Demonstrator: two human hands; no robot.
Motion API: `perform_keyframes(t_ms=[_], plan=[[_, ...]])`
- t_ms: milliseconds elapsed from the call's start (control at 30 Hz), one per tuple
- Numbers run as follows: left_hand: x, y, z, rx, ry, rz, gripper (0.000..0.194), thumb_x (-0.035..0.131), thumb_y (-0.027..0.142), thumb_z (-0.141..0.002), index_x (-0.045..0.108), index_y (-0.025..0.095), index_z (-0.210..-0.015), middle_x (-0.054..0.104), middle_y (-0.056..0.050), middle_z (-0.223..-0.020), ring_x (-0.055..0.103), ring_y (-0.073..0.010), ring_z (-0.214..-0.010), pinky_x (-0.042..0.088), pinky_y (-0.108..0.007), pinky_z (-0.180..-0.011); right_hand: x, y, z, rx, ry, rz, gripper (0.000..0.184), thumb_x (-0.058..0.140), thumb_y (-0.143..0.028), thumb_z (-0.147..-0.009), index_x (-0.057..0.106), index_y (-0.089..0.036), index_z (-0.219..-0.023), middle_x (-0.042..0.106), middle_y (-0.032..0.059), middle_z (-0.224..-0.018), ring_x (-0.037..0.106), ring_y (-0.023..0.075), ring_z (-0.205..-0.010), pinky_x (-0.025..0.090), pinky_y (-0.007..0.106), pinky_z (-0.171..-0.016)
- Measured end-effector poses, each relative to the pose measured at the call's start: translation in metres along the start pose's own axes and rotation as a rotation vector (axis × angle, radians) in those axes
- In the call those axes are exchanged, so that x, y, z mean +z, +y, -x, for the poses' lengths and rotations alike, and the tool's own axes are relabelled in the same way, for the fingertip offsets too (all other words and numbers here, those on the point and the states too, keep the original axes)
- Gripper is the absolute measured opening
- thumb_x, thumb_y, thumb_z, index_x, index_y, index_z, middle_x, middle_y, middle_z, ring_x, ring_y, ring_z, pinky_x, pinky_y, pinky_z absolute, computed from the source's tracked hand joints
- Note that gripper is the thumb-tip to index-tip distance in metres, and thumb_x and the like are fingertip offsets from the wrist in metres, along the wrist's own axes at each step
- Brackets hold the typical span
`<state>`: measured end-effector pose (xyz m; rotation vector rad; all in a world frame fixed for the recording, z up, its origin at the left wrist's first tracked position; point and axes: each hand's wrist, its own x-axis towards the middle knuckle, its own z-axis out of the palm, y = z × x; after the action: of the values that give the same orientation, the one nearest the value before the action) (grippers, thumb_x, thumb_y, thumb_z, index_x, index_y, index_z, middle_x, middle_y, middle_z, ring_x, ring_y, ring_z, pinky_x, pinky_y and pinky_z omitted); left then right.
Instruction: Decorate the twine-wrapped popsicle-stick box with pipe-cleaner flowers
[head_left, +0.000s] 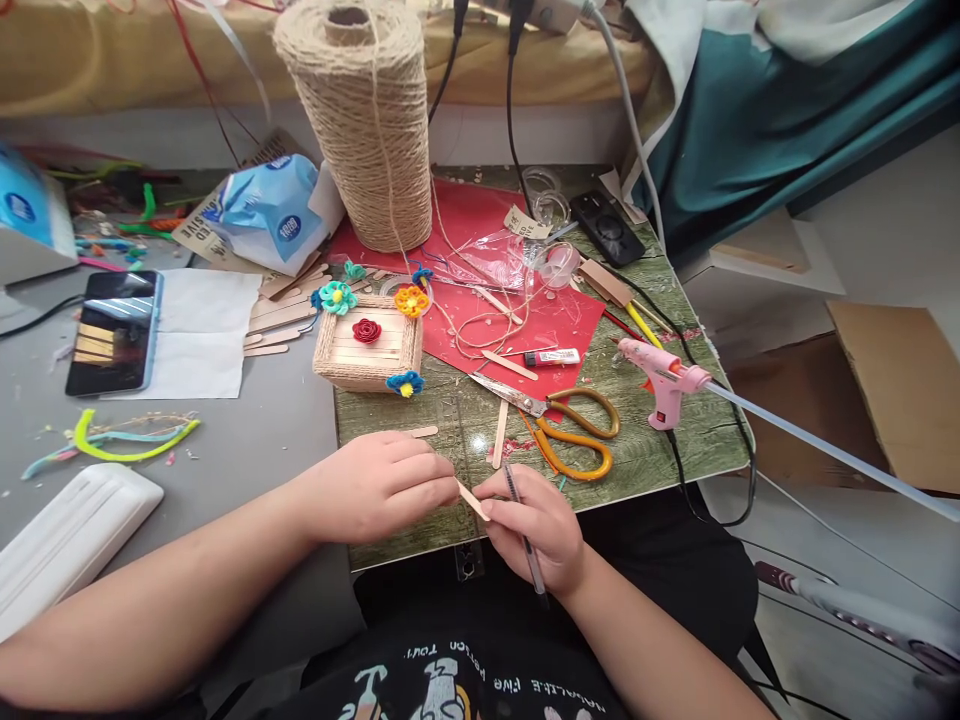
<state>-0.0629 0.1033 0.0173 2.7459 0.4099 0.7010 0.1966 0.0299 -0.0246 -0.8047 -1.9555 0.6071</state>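
Observation:
My left hand [382, 485] is closed, pinching one end of a small wooden craft stick [473, 501] near the front edge of the green board [660, 450]. My right hand [536, 525] is closed round a thin pen or pencil [523, 535] and touches the stick's other end. A clear ruler [463, 480] lies under the hands. Beyond them stands a twine-wrapped frame [366, 345] decorated with small flowers.
Orange-handled scissors [559, 420], a pink glue gun [664, 380], loose craft sticks [500, 432] and a glue tube [551, 356] lie on the board. A big twine spool [367, 120] stands at the back. A phone [114, 330], tissue pack [270, 210] and pipe cleaners [120, 440] lie left.

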Motion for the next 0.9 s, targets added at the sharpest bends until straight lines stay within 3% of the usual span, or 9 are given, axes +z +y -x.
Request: perform_keyframes(t_ms=[100, 167, 267, 433, 633, 900], plan=[[0.001, -0.004, 0.003, -0.055, 0.073, 0.057, 0.011, 0.059, 0.017, -0.104, 0.063, 0.019, -0.114, 0.079, -0.005, -0.101, 0.071, -0.0169, -0.083, 0.054, -0.029, -0.075, -0.003, 0.001, -0.004, 0.061, 0.083, 0.067, 0.05, 0.066, 0.0, -0.09, 0.061, -0.028, -0.131, 0.071, 0.0066, -0.1, 0.068, 0.0203, -0.084, 0.061, 0.039, -0.074], [0.003, -0.007, 0.006, -0.063, 0.026, 0.087, 0.012, 0.059, 0.016, -0.104, 0.063, 0.019, -0.115, 0.079, -0.006, -0.103, 0.071, -0.0174, -0.086, 0.054, -0.03, -0.077, -0.006, 0.006, -0.012, 0.108, 0.079, 0.162, 0.043, 0.066, 0.0, -0.091, 0.065, -0.025, -0.126, 0.071, 0.0106, -0.106, 0.07, 0.023, -0.093, 0.061, 0.042, -0.079], [0.005, -0.012, 0.009, -0.049, -0.094, 0.093, 0.014, 0.055, 0.014, -0.105, 0.065, 0.019, -0.113, 0.078, -0.006, -0.103, 0.069, -0.0179, -0.086, 0.053, -0.031, -0.078, -0.009, 0.017, -0.023, 0.061, -0.037, 0.286, 0.031, 0.065, -0.003, -0.094, 0.069, -0.023, -0.117, 0.071, 0.0137, -0.11, 0.071, 0.0276, -0.106, 0.062, 0.046, -0.086], [0.007, -0.014, 0.008, -0.094, -0.148, 0.042, 0.01, 0.058, 0.018, -0.105, 0.068, 0.021, -0.106, 0.077, -0.004, -0.099, 0.067, -0.0181, -0.085, 0.053, -0.035, -0.083, -0.011, 0.03, -0.028, 0.065, -0.211, 0.332, 0.029, 0.058, -0.002, -0.097, 0.07, -0.023, -0.113, 0.074, 0.0144, -0.116, 0.07, 0.0287, -0.116, 0.061, 0.05, -0.096], [0.021, -0.01, 0.004, -0.157, -0.064, -0.029, 0.024, 0.058, 0.022, -0.106, 0.066, 0.016, -0.128, 0.077, -0.01, -0.125, 0.07, -0.0258, -0.12, 0.058, -0.043, -0.105, -0.007, 0.032, -0.028, 0.078, -0.288, 0.335, 0.033, 0.066, -0.01, -0.097, 0.068, -0.023, -0.127, 0.072, 0.0146, -0.139, 0.064, 0.0312, -0.135, 0.057, 0.053, -0.109], [0.024, -0.016, 0.004, -0.159, -0.049, 0.025, 0.025, 0.062, 0.022, -0.103, 0.071, 0.016, -0.126, 0.078, -0.012, -0.122, 0.072, -0.0277, -0.124, 0.06, -0.047, -0.111, -0.005, 0.035, -0.032, 0.104, -0.306, 0.327, 0.034, 0.067, -0.014, -0.1, 0.066, -0.025, -0.132, 0.074, 0.0114, -0.139, 0.064, 0.029, -0.135, 0.055, 0.051, -0.11]])
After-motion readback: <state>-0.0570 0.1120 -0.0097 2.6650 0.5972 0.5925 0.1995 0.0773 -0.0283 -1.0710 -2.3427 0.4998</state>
